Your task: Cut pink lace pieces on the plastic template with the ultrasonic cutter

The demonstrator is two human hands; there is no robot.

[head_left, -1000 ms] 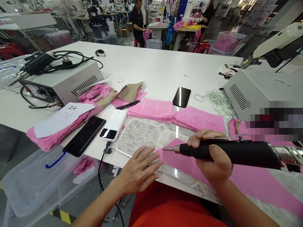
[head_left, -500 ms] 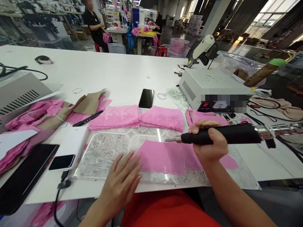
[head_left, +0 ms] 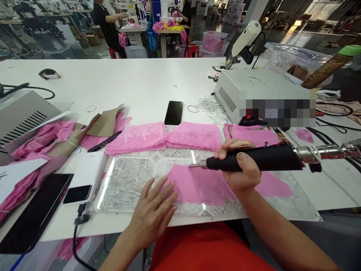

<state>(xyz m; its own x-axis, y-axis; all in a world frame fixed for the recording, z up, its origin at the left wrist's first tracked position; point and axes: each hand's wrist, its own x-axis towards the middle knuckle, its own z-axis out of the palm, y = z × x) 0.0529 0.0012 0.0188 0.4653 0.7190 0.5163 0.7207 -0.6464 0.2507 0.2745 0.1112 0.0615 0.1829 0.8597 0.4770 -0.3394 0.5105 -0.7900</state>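
A flat pink fabric piece (head_left: 197, 186) lies on a clear patterned plastic mat (head_left: 126, 184) at the table's front. My left hand (head_left: 153, 209) rests palm down at its left edge, fingers stretched out and fingertips on the cloth. My right hand (head_left: 242, 165) is wrapped round a black-handled tool (head_left: 270, 157) with a thin metal tip, held nearly level. That tip is over the cloth's upper edge; whether it touches, I cannot tell. Another pink piece (head_left: 275, 184) extends to the right, partly behind my right wrist. Behind the mat's middle sit two lacy pink fabric stacks (head_left: 137, 139) (head_left: 194, 136).
Left are a white power bank (head_left: 84, 177) with a cable, a large black phone (head_left: 36, 210) and bundled pink fabric (head_left: 47, 137). A smaller phone (head_left: 173, 113), white elastic loops (head_left: 211, 107) and a grey machine box (head_left: 262, 88) stand behind. People sit at sewing machines beyond.
My left hand has slid right, its fingertips now on the pink piece. The tool in my right hand has moved left, its tip nearer the cloth's upper left corner. The view has shifted slightly.
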